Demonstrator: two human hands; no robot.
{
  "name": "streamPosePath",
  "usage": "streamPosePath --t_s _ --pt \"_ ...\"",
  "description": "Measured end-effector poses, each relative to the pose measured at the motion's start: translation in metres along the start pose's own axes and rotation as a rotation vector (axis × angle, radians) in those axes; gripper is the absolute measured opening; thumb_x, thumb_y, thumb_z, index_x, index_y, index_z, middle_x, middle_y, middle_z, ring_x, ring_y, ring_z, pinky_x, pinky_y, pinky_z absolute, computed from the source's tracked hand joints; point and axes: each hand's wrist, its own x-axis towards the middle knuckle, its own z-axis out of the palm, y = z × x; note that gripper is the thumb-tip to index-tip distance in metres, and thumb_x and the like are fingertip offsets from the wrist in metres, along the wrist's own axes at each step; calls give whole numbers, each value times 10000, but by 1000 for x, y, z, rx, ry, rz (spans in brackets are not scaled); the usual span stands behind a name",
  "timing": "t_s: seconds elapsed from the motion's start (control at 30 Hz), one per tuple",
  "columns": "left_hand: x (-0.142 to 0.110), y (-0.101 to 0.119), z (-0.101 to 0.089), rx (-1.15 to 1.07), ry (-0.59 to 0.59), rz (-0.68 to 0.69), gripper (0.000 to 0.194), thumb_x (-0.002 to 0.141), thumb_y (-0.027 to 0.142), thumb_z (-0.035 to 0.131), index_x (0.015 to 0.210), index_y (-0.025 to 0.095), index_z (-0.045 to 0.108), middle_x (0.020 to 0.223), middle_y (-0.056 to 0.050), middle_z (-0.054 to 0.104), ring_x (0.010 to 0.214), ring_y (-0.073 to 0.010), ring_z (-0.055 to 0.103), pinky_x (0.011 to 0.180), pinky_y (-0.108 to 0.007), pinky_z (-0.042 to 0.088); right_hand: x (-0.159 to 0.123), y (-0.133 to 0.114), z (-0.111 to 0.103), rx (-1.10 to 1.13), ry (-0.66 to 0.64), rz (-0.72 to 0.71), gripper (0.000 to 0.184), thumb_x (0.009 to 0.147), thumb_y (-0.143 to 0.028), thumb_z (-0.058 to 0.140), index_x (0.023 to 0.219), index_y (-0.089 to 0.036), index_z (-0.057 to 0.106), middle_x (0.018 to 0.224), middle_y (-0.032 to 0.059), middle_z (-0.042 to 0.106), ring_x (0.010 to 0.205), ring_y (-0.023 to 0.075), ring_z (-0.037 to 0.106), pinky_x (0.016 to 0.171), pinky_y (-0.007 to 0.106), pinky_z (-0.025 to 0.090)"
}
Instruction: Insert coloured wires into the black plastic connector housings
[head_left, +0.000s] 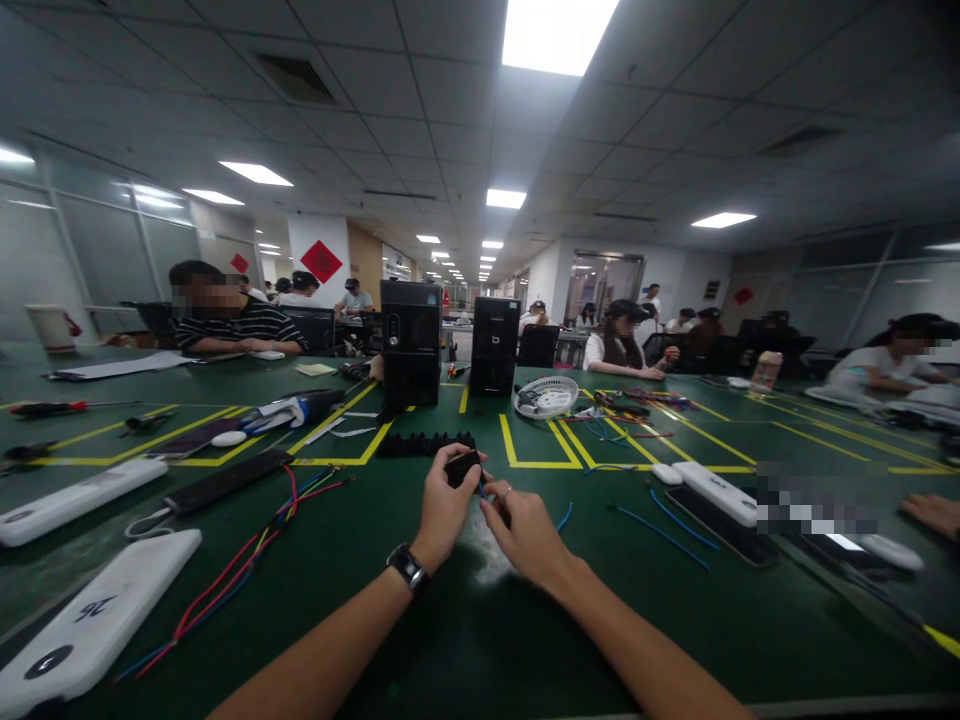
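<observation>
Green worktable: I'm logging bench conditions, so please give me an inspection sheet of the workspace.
Surface: green worktable, marked with yellow lines.
Items in work: small black part and blue wire, mating unclear.
Clutter: white device marked 26, screwdriver, ridged black strip, white round grille.
Hands: left hand grips the black part; right hand pinches the wire.
Cables: multicoloured wire bundle at left; loose blue wires at right.
Surroundings: two computer towers ahead; seated people beyond; another person's hand at far right.

Black strip point(420, 446) just beyond hands point(444, 508); gap between black towers point(411, 348)
</observation>
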Motion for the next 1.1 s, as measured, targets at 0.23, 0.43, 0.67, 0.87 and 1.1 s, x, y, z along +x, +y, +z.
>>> streamPosePath --t_s 0.23,0.43,0.67,0.87,1.1 --pt "3 0 -3 49 -4 23 314 761 292 611 1018 216 449 937 -40 640 723 -152 643 705 -307 514 -2 1 6 150 13 64 189 903 -272 461 931 -165 614 621 5 632 523 121 559 539 211 383" --pt "4 -2 -6 100 -23 14 317 756 318 615 1002 212 447 907 -33 637 668 -143 632 616 -279 513 -2 4 10 289 -62 186 327 907 -362 454 694 -157 592 487 -27 558 426 90 493 471 187 346" --pt "7 -4 -10 121 -51 10 295 772 344 597 995 207 458 917 -38 626 670 -145 628 563 -261 504 1 1 3 257 56 160 328 892 -327 468 694 -143 655 522 -28 521 483 82 434 480 195 284" --pt "7 -7 -10 120 -75 -3 312 771 341 597 1012 213 447 902 -32 628 642 -139 624 582 -272 504 -1 5 9 286 -26 165 318 888 -317 465 680 -148 636 508 -28 522 471 86 439 481 196 295" --pt "5 -4 -10 39 -155 -102 531 804 395 568 1247 245 318 936 -47 623 800 -191 639 704 -329 514 2 12 8 416 -12 257 295 884 -370 451 755 -149 599 561 -20 549 479 97 481 483 198 346"
